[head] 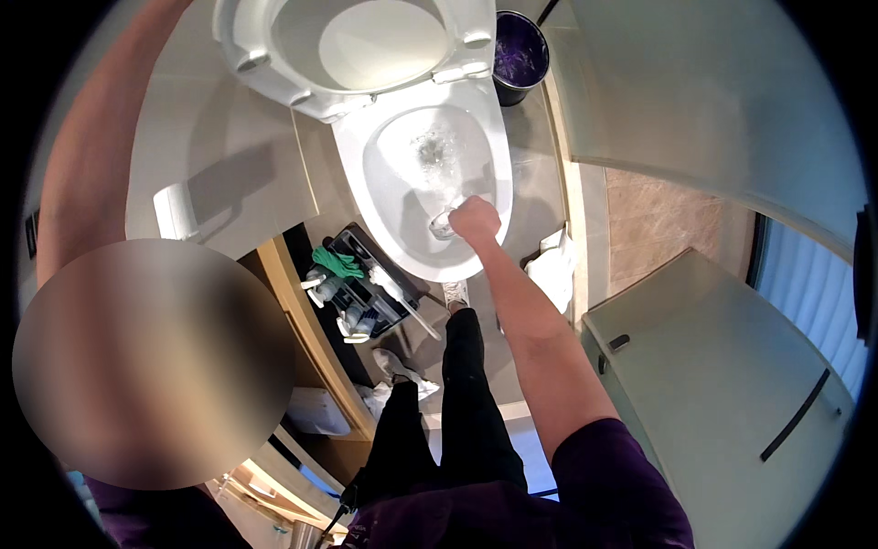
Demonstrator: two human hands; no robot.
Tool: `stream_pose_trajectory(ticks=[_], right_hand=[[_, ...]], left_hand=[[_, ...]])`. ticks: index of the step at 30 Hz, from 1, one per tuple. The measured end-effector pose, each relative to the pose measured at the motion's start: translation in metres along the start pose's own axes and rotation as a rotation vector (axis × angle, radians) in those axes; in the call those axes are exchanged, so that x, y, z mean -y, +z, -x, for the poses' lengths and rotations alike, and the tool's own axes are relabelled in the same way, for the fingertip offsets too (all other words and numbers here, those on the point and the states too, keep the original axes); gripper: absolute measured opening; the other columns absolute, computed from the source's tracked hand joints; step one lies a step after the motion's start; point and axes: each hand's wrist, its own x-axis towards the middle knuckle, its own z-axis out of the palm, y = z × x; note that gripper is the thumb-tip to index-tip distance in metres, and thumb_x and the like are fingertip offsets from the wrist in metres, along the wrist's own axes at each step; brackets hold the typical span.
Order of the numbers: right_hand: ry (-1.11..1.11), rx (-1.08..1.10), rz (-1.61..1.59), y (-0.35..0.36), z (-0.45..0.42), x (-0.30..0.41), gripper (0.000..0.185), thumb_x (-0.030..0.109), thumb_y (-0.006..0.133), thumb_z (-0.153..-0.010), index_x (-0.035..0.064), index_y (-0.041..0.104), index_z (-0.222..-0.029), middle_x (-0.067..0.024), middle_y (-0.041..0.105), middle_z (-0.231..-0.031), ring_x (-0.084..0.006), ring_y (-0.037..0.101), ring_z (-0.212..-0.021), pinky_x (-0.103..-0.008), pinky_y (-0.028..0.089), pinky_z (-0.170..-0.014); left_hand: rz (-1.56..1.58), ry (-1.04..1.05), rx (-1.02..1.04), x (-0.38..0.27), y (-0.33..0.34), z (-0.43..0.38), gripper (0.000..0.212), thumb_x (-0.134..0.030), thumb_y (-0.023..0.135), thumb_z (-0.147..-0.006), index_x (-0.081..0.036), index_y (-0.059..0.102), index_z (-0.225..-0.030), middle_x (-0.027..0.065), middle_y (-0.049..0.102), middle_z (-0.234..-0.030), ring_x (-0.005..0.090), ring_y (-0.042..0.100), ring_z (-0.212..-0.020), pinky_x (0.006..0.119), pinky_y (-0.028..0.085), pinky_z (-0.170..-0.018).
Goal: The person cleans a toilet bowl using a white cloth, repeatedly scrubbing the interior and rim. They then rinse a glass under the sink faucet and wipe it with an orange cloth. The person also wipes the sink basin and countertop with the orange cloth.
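Note:
My right hand is closed on a small whitish, partly see-through thing inside the front of a white toilet bowl. Its kind cannot be made out. Churning, bubbly water shows deeper in the bowl. The toilet seat stands raised, with small pads on its underside. My left arm stretches up past the top edge of the picture, so the left hand is out of view.
Left of the bowl, a black caddy holds spray bottles, a green cloth or glove and a white-handled tool. A purple-lined bin stands right. White fabric or plastic lies near a frosted glass panel.

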Motion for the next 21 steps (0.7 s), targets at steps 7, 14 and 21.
stream_pose_trajectory(ticks=[7, 14, 21], right_hand=[[0.657, 0.496, -1.077, 0.038, -0.026, -0.075, 0.017, 0.015, 0.057, -0.083, -0.0002, 0.058, -0.075, -0.0117, 0.056, -0.066, -0.0221, 0.058, -0.054, -0.0340, 0.043, -0.043], [0.546, 0.388, -1.155, 0.024, 0.027, -0.081, 0.015, 0.012, 0.053, -0.087, -0.0022, 0.055, -0.081, -0.0107, 0.054, -0.060, -0.0158, 0.053, -0.045, -0.0299, 0.036, -0.035], [0.526, 0.248, -1.151, 0.004, 0.034, -0.063, 0.012, 0.012, 0.058, -0.086, 0.0007, 0.057, -0.083, -0.0099, 0.056, -0.063, -0.0138, 0.052, -0.045, -0.0289, 0.037, -0.035]], left_hand=[[0.001, -0.007, 0.055, -0.005, 0.031, -0.021, 0.025, -0.019, 0.060, -0.097, 0.001, 0.067, -0.109, 0.0086, 0.068, -0.104, 0.0175, 0.063, -0.099, 0.037, 0.050, -0.093], [0.003, -0.023, 0.066, -0.016, 0.031, -0.032, 0.024, -0.019, 0.060, -0.096, 0.000, 0.068, -0.108, 0.0080, 0.068, -0.102, 0.0171, 0.062, -0.097, 0.036, 0.050, -0.092], [0.017, -0.043, 0.078, -0.018, 0.033, -0.040, 0.023, -0.020, 0.061, -0.096, 0.000, 0.068, -0.106, 0.0074, 0.067, -0.100, 0.0168, 0.062, -0.096, 0.035, 0.050, -0.091]])
